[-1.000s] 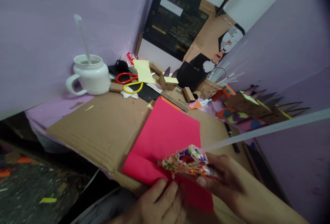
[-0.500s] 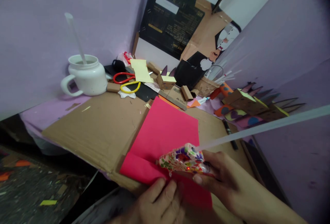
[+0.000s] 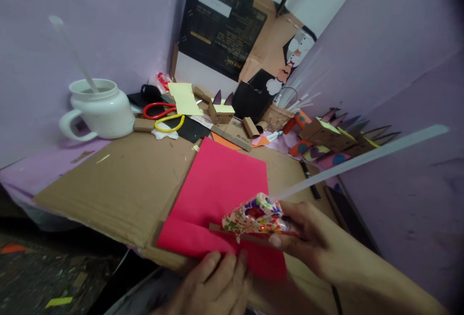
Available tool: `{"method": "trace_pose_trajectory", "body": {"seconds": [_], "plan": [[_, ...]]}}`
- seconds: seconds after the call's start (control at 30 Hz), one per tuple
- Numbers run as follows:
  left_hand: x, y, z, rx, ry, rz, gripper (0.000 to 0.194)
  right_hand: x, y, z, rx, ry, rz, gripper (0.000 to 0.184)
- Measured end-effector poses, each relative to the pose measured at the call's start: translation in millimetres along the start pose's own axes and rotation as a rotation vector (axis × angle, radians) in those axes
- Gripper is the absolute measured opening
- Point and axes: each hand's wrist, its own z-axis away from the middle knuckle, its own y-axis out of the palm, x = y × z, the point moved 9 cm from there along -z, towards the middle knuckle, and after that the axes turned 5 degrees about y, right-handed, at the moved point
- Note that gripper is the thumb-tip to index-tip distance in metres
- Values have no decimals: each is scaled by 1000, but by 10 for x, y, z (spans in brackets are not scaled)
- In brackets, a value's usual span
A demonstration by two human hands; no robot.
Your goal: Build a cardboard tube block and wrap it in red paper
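Observation:
A sheet of red paper (image 3: 224, 175) lies on the cardboard, its near edge folded or rolled over. My left hand (image 3: 213, 281) is on that near edge, fingers together and bent over the paper; the thumb is hidden. In my right hand (image 3: 308, 237) is a flower-patterned glue gun (image 3: 250, 218) with a small red light. A long whitish glue stick (image 3: 362, 163) sticks out of its back. The nozzle points left, low over the fold, close to a brown cardboard strip (image 3: 216, 227) that the gun partly covers. Whether the nozzle touches it I cannot tell.
A white mug (image 3: 103, 112) with a glue stick in it stands at the back left. Near it lie red and yellow-handled scissors (image 3: 170, 122). Small cardboard boxes (image 3: 221, 112), a black marker (image 3: 310, 179) and decorated cardboard pieces (image 3: 326, 138) are beyond the red paper.
The whole scene has shifted left as the head turned right. The cardboard strip shows more clearly at the fold beside the glue gun's nozzle. Both hands keep nearly the same pose.

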Motion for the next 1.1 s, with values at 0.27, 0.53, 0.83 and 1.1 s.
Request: {"method": "trace_pose_trajectory", "body": {"seconds": [0.27,0.53,0.83,1.1], "plan": [[-34,-13,-22,-34,36,-26,41,-62,-45,32,1,-13,93,37],[-64,6,11,-40,52,-37,38,-45,-136,155,-80,-43,212,37],[-39,-6,-16,-32,43,-8,38,-171,-226,302,-182,-30,242,33],[-50,20,20,3,48,3,32,-266,-324,434,-279,-3,335,29]]}}
